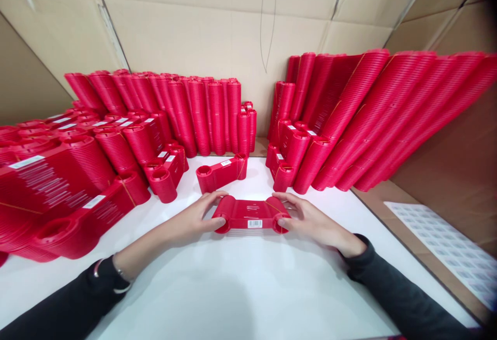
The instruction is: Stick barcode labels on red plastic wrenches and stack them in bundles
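The person holds one red plastic cartridge (251,215) with both hands, low over the white table (240,288), near its middle and close to the body. The left hand (194,220) grasps the left round end, with the thumb pressed at the front opening and the fingers curled over the top. The right hand (306,218) grasps the right round end in the same way, so both hands are closed on the piece and neither is loose. The cartridge has two tube-shaped ends joined by a flat middle plate, and a small barcode label (254,223) sits on the front edge. I judge it to be light and stiff, because it is thin moulded plastic and appears hollow; it should not bend much, but the smooth surface can be a little slippery. The two round ends give the best hold, as the fingers can wrap around them, while the flat plate is thinner and less safe to squeeze. Another single cartridge (222,172) lies just behind on the table. Large banded stacks of the same red parts (163,112) stand at the left and lean at the right against the cardboard wall (217,34), and a sheet of labels (442,247) lies at the far right.
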`<state>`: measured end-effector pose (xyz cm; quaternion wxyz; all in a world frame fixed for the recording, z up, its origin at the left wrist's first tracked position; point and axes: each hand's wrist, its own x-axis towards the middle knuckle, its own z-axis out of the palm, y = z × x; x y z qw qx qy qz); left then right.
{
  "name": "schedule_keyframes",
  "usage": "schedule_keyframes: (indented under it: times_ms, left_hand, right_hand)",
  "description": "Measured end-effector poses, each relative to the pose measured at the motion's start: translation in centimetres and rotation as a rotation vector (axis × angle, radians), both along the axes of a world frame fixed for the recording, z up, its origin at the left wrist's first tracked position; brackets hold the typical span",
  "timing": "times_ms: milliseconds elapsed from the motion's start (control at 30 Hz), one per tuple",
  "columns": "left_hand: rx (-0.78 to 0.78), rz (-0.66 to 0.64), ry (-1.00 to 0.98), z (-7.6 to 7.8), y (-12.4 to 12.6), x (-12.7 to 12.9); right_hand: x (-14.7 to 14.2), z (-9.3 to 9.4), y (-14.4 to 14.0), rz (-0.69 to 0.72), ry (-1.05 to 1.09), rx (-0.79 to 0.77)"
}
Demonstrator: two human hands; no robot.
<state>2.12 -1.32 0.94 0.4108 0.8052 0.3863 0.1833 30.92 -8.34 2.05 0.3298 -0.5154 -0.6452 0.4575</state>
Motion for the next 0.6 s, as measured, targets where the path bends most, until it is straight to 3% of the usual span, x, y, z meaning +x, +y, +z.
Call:
schedule_keyframes:
  times_ms: [333,600]
  left_hand:
    - [0.061,-0.02,0.039,0.34,-0.09,0.02]
    - [0.093,-0.057,0.07,0.47,-0.32,-0.2]
  right_hand:
    - [-0.05,-0.01,-0.03,-0.013,-0.006,0.013]
    - [0.34,-0.15,-0.04,0.047,-0.172,0.152]
